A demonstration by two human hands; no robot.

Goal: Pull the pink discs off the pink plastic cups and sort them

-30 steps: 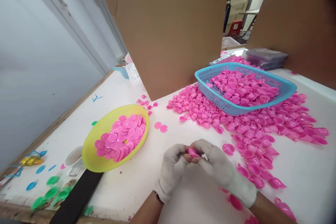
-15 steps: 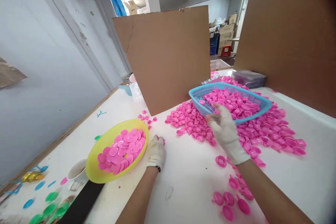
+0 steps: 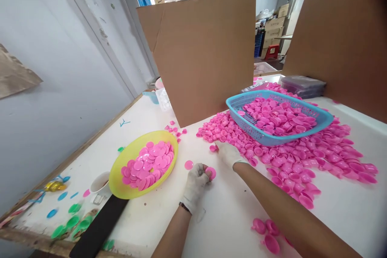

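My left hand (image 3: pixel 195 187), in a pale fingerless glove, pinches a pink disc (image 3: pixel 211 173) just above the white table (image 3: pixel 223 217). A second flat disc (image 3: pixel 189 165) lies on the table beside its knuckles. My right hand (image 3: pixel 229 154), gloved the same way, is closed at the near left edge of a heap of pink toy cups (image 3: pixel 222 129). Its fingertips are on a small pink cup (image 3: pixel 213 148). Left of my left hand, a yellow bowl (image 3: pixel 116 169) holds many pink discs. A blue basket (image 3: pixel 250 131) of pink cups rests on the heap.
Cardboard panels (image 3: pixel 202 56) stand behind the table and at the right. A white mug (image 3: pixel 99 185), a black strip (image 3: pixel 99 227) and green cups (image 3: pixel 72 221) are at the left. Several loose pink cups (image 3: pixel 271 244) lie near my right forearm. Plastic packs (image 3: pixel 302 85) sit behind the basket.
My right hand has left the basket and come down to the heap's left edge. My left hand has moved right, away from the bowl, and now shows a pink disc in its fingers.
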